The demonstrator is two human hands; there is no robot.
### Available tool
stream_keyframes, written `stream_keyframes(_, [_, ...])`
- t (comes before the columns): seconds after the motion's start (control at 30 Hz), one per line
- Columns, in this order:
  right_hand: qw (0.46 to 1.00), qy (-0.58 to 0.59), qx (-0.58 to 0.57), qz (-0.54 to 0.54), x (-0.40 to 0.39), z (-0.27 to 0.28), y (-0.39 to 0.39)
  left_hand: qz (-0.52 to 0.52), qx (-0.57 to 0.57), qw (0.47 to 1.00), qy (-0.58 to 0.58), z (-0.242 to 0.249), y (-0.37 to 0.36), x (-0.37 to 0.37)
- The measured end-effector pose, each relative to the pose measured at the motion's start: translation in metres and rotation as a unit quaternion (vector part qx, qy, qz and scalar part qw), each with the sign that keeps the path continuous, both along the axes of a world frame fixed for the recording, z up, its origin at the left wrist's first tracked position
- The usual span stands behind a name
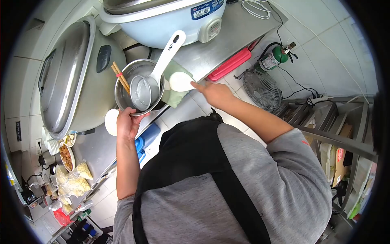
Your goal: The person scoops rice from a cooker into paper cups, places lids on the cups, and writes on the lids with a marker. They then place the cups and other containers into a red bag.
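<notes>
A steel pot [118, 94] stands near the counter edge, with a metal cup [141, 92], a white-handled utensil [167, 53] and wooden chopsticks [120, 77] in it. My left hand [129, 123] is at the pot's near rim, its fingers closed on the rim, beside a white round piece [111, 122]. A white rounded scoop [181, 81] lies over a green cloth [177, 100] to the pot's right. My right hand [212, 92] touches the scoop's right end with its fingers closed.
Two large cookers, one silver-lidded [69, 77] and one pale blue [162, 28], stand behind. Left lie food dishes [67, 156] and bags [75, 183]. Right are a red tray [230, 65], a fan [262, 90], a green extinguisher [276, 56] and a metal rack [337, 142].
</notes>
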State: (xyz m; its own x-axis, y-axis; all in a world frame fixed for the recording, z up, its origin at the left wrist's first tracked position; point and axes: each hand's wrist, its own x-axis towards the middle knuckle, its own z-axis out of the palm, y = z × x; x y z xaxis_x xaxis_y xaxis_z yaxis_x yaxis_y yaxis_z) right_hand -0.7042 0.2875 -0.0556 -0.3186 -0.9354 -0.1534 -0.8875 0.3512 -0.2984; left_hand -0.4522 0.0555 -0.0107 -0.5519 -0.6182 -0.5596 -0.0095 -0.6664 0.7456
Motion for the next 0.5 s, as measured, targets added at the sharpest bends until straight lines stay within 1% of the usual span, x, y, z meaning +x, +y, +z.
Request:
stream_keyframes(0.1, [0.999,-0.006,0.034,0.027,-0.025,0.024,0.025,0.025,0.021,0.999,0.001,-0.005,0.005,-0.001])
stream_keyframes(0.17, [0.999,-0.021,-0.023,0.014,-0.040,0.033,0.028,0.038,0.013,0.999,0.012,-0.003,0.009,-0.004])
stream_keyframes(0.2, [0.999,-0.022,-0.021,0.018,-0.038,0.033,0.022,0.043,0.015,0.999,0.011,-0.004,0.011,-0.004])
stream_keyframes(0.23, [0.968,-0.240,-0.039,-0.063,-0.032,0.032,0.013,0.046,0.008,0.999,0.007,-0.004,0.014,-0.005])
stream_keyframes(0.27, [0.883,-0.445,-0.053,-0.142,-0.024,0.029,0.003,0.050,0.000,0.999,0.003,-0.004,0.015,-0.005])
stream_keyframes(0.3, [0.783,-0.586,-0.053,-0.202,-0.012,0.011,-0.006,0.040,0.007,0.999,0.002,-0.012,0.010,0.000])
stream_keyframes(0.33, [0.783,-0.586,-0.050,-0.200,-0.005,-0.012,-0.010,0.043,0.008,0.999,0.002,-0.012,0.011,0.000])
stream_keyframes(0.4, [0.686,-0.691,0.036,-0.223,0.003,-0.050,-0.015,0.041,0.021,0.999,0.016,-0.011,0.013,-0.001])
stream_keyframes(0.43, [0.686,-0.691,0.039,-0.223,0.004,-0.056,-0.015,0.043,0.023,0.999,0.015,-0.011,0.012,-0.002])
stream_keyframes(0.5, [0.720,-0.649,0.044,-0.241,0.007,-0.066,-0.014,0.037,0.001,0.999,0.000,-0.014,0.012,-0.001])
